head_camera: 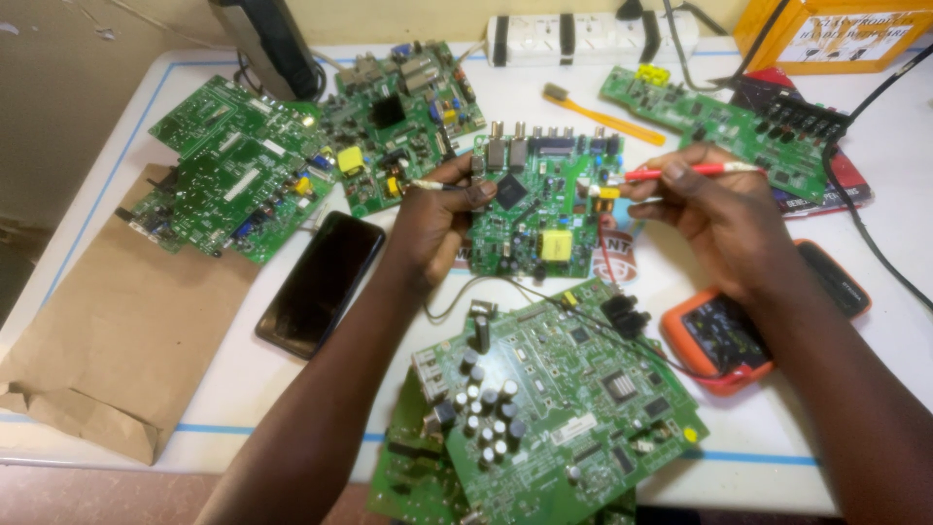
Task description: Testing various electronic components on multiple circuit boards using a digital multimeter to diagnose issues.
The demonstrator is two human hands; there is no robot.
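A: The right hand [714,209] is closed around a red probe [680,172], pinched like a pen, with its tip touching the right side of the middle circuit board [544,209]. The left hand [437,219] is pinched shut on a second, thinner probe [428,185] at the board's left edge, though what that metal tip touches is too small to tell.

B: So the board lies flat on the tabletop [826,428], between the two hands?

A: Yes, and nothing clamps it down. If either hand presses sideways, the board could skate and a tip could jump onto neighbouring pins. A bridge across two contacts is the likely fault there.

B: What about the wires?

A: A thin dark lead [544,295] runs from near the left hand across the larger board [554,408] toward the orange meter [753,331], which sits under the right forearm. The forearm could nudge the meter or snag the lead and drag a probe off its point.

B: Anything further out?

A: A dark phone [321,282] lies just beside the left forearm, near enough to be pushed by an elbow. Two more boards [233,175] overlap at the far left above a brown paper bag [117,331], and a yellow toothbrush [603,117] lies behind the middle board. A thick black cable [865,233] crosses the right side, well placed to catch a sleeve or wrist.
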